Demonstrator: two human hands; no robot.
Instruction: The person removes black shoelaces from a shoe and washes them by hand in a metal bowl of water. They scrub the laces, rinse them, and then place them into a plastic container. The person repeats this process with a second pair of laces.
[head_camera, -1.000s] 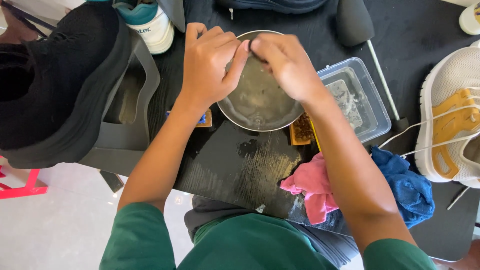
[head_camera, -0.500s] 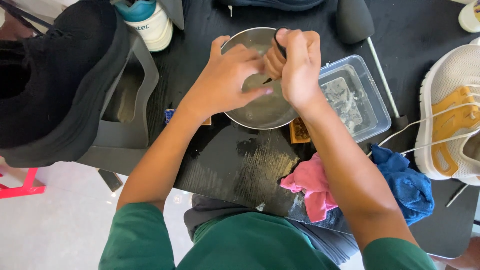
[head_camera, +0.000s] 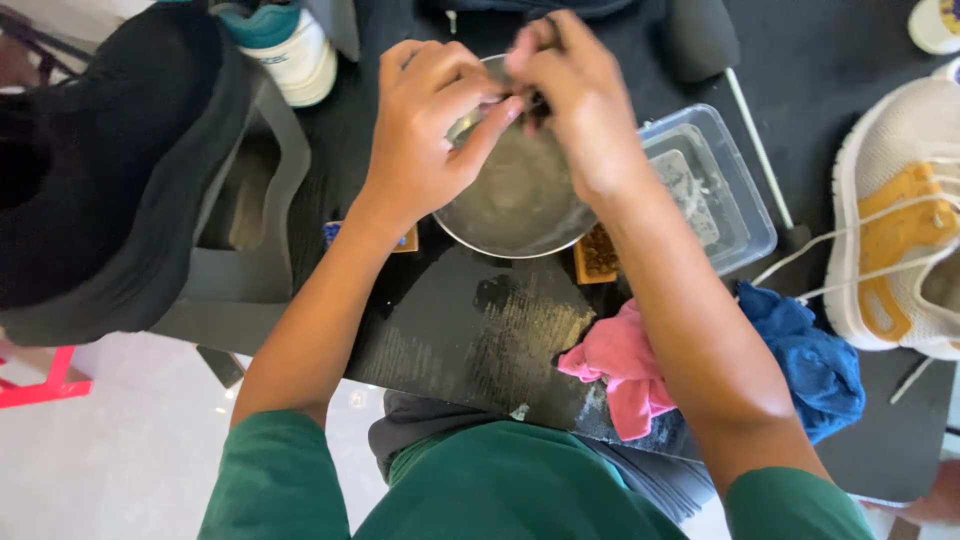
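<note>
A small dark item (head_camera: 535, 100), too hidden by fingers to identify, sits pinched between both hands above the far rim of a round shallow metal bowl (head_camera: 510, 195) of murky water. The right hand (head_camera: 580, 100) is clamped on it with curled fingers, and the left hand (head_camera: 425, 120) meets it from the left, thumb and forefinger closed onto the same spot. Directly under the grip the bowl rests on a black tabletop (head_camera: 470, 330). Just right of the grip stands a clear rectangular plastic tub (head_camera: 715, 190), touching the bowl. Nearer the person, below and right of the grip, lie a crumpled pink cloth (head_camera: 620, 365) and a blue cloth (head_camera: 815, 365) side by side. Further right lies a white-and-yellow sneaker (head_camera: 900, 220) with loose laces. Well left of the grip sits a large black shoe (head_camera: 110, 170).
</note>
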